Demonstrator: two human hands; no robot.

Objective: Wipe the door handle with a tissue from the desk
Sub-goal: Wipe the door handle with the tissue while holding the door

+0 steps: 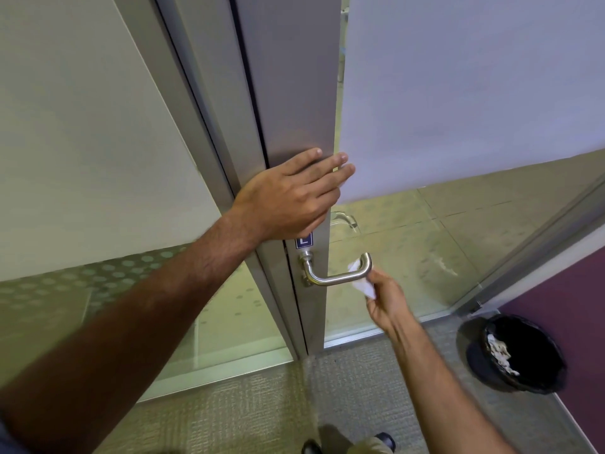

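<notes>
A brushed-metal lever door handle sticks out from the grey metal door stile at mid-frame. My right hand pinches a crumpled white tissue against the handle's bent outer end, the tissue wrapping behind and under the bar. My left hand lies flat on the door stile above the handle, fingers spread and reaching over the frosted glass edge. A small blue sticker shows just below that palm.
The door is glass with a frosted upper panel. A black waste bin with crumpled paper inside stands on the carpet at the lower right, beside a purple wall. My shoes show at the bottom edge.
</notes>
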